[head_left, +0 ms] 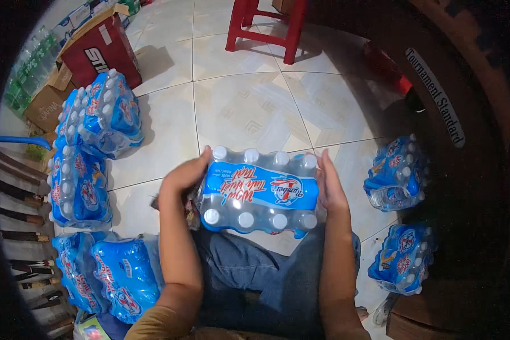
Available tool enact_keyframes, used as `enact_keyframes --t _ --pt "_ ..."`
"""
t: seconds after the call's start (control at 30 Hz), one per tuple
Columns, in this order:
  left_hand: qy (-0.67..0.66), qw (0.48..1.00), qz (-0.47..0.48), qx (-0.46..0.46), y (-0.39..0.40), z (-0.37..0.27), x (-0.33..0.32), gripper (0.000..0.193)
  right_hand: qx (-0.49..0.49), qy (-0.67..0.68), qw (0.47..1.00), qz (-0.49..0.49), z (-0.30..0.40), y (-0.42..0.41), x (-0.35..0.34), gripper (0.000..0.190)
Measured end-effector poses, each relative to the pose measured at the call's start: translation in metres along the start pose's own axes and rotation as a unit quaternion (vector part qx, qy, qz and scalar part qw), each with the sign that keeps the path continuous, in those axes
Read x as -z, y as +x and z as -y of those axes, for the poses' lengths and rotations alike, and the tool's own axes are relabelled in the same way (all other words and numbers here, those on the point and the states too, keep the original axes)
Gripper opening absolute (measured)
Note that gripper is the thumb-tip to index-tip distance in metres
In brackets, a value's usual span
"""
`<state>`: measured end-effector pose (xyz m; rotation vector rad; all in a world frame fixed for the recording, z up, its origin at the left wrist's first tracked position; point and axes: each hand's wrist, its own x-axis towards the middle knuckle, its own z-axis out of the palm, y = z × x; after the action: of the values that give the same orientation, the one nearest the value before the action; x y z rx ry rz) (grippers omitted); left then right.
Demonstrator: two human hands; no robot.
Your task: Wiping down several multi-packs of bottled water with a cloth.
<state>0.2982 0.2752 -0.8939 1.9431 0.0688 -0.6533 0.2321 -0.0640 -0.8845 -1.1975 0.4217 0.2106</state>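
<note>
A shrink-wrapped pack of water bottles (259,187) with white caps is between my two hands, in front of my knees. My left hand (187,172) presses against its left end, thumb along the upper corner. Against the right end lies my right hand (332,182), fingers pointing away from me. The caps face up towards me, and a blue printed band crosses the middle. Both palms are partly hidden by the pack. Whether its underside touches the floor cannot be seen.
More bottle packs stand at left (80,187) and lie nearer me (125,276). Two packs (395,174) (401,259) are at right, beside a dark wooden table side (463,191). A red plastic stool (263,36), a red carton (102,51) and green bottles (32,68) stand farther off. Cue sticks (23,236) line the left.
</note>
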Motion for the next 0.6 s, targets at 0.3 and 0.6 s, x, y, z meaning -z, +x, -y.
enact_keyframes --t 0.3,0.6 --pt "-0.171 0.981 0.085 0.033 0.012 -0.004 -0.019 0.082 -0.085 0.053 0.988 -0.115 0.005 0.007 -0.027 0.065" --pt "-0.132 0.99 -0.056 0.009 0.017 -0.002 -0.029 0.074 0.044 -0.026 0.997 -0.056 0.0 -0.017 -0.025 0.041"
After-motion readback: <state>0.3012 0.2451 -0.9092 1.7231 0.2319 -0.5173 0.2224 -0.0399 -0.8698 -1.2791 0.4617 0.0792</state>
